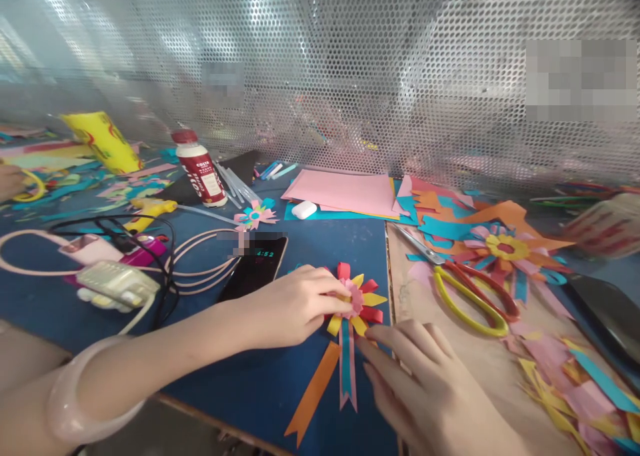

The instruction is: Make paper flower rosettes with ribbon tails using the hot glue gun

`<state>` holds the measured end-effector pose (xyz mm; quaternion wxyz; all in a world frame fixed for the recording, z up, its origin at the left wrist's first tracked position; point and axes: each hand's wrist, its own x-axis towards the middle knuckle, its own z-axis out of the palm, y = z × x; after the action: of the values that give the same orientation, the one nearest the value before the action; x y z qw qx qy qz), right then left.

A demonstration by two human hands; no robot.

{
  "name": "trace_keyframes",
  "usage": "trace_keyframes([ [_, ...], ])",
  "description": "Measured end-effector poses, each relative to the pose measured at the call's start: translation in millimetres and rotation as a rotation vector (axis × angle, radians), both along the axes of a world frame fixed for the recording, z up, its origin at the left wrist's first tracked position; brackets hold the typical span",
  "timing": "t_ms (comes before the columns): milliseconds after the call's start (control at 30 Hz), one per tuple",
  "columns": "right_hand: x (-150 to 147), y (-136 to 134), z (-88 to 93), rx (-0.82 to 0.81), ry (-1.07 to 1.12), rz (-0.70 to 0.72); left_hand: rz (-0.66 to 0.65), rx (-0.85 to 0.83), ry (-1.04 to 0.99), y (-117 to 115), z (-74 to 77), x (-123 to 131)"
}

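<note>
A paper flower rosette (371, 300) with red and yellow petals and a scalloped pink centre lies on the blue table. From beneath it run a blue-and-pink paper tail (346, 369) and an orange notched strip (314, 393). My left hand (295, 306) reaches across from the left, its fingers closed on the rosette's centre; the thumb tip is partly hidden. To the lower right, my right hand (425, 376) has its fingers stretched and somewhat apart, the tips touching the rosette's lower edge. A pink bangle circles my left forearm.
Scissors (467, 303) and a second paper flower (505, 248) lie right, beside paper scraps (575, 383). A phone (257, 259), cables, a power strip, a yellow glue gun (150, 211) and a bottle (201, 169) stand left. Pink sheets (343, 189) lie behind. Another person's hand (11, 181) shows far left.
</note>
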<state>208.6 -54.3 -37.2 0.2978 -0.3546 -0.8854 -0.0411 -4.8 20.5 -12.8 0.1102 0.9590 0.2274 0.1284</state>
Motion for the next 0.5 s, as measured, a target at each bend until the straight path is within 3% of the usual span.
trace_keyframes([
  [100,-1,15,7.2,-0.071,-0.011,-0.018,0.119,0.030,-0.187,-18,8.3,-5],
  [200,-4,30,11.8,-0.104,-0.076,-0.037,0.118,0.170,-0.261,-48,11.2,-9],
  [333,-12,37,8.5,-0.082,-0.133,-0.038,0.135,0.325,-0.095,-84,-1.9,-13],
  [500,-17,37,0.8,0.042,-0.182,-0.024,0.185,0.397,-0.021,-98,-17.2,-18],
])
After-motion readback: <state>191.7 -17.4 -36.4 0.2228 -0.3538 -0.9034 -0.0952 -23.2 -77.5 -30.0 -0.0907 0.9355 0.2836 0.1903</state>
